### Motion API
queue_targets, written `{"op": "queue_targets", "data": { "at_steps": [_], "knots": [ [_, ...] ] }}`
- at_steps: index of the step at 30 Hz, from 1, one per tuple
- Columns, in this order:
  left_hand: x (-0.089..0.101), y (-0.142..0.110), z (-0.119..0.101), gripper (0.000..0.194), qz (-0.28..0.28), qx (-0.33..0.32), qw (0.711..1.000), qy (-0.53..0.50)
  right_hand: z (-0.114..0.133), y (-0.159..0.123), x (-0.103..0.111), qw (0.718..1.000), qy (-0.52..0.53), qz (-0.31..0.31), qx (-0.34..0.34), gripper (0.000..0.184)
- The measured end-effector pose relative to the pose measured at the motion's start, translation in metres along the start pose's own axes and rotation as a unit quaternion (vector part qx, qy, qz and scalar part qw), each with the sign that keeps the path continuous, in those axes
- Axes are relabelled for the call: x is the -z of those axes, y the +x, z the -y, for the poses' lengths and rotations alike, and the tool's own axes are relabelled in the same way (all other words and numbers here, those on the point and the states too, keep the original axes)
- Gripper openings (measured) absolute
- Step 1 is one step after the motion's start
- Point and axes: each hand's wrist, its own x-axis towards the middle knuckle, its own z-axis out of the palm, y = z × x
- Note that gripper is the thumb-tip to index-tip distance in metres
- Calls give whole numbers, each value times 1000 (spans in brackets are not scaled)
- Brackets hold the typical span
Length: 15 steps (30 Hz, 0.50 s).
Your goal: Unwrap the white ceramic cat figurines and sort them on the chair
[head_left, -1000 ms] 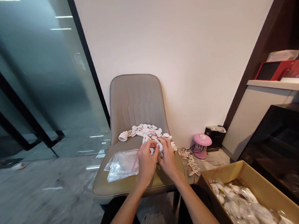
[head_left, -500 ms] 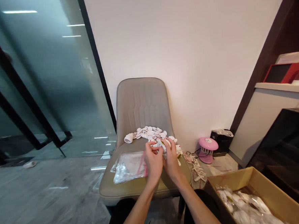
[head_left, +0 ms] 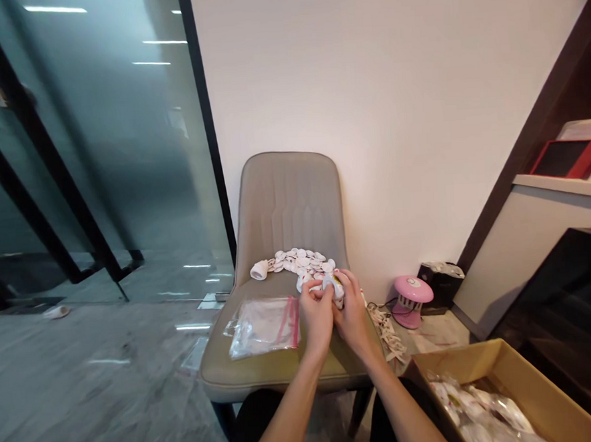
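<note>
Over the chair seat my left hand (head_left: 316, 315) and my right hand (head_left: 352, 311) come together around a small white rounded piece (head_left: 333, 285) with a yellow-green mark, soft-looking like cloth. Fingers of both hands are closed on it from either side. Just behind the hands lie more white pieces with red spots, partly covered by my fingers. A heap of flat white round discs (head_left: 302, 257) spreads toward the backrest, with a white cup-shaped roll (head_left: 259, 270) at its left end. Clear plastic zip bags (head_left: 264, 326) with a pink strip lie left of my left hand.
The grey-beige chair (head_left: 291, 201) stands against a white wall. To the right are a cardboard box (head_left: 484, 356) of wrapped white pieces, a pink mushroom-shaped device (head_left: 413, 300), a black box (head_left: 440, 285) and white strips (head_left: 390, 338) on the floor. A glass door (head_left: 136, 157) is on the left.
The view has swung left, so the chair appears further right. Both hands stay together, and the white piece between them has been turned, showing its rounded face more.
</note>
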Motion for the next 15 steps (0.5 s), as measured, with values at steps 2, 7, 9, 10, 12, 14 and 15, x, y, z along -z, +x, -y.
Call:
{"op": "queue_targets", "data": {
  "at_steps": [2, 7, 9, 10, 12, 14, 15],
  "knots": [
    [3, -1, -1, 28, 6, -74, 996, 41, 2, 2, 6, 999, 33, 1, -42, 56],
    [19, 1, -11, 36, 54, -186, 971, 140, 1, 3, 19, 999, 13, 31, -34, 55],
    [26, 5, -13, 51, 99, -207, 956, 181, -1, 4, 22, 999, -14, 43, 1, 55],
    [29, 8, -13, 57, 124, -205, 952, 189, -2, 4, 22, 999, -26, 47, 13, 55],
    [35, 14, -10, 62, 174, -174, 954, 172, -3, 3, 23, 997, -41, 56, 29, 54],
    [43, 20, -7, 62, 222, -126, 959, 124, 0, 2, 21, 996, -43, 69, 43, 53],
    [47, 24, -6, 63, 242, -106, 959, 102, 3, 1, 20, 995, -41, 75, 50, 52]
  ]
}}
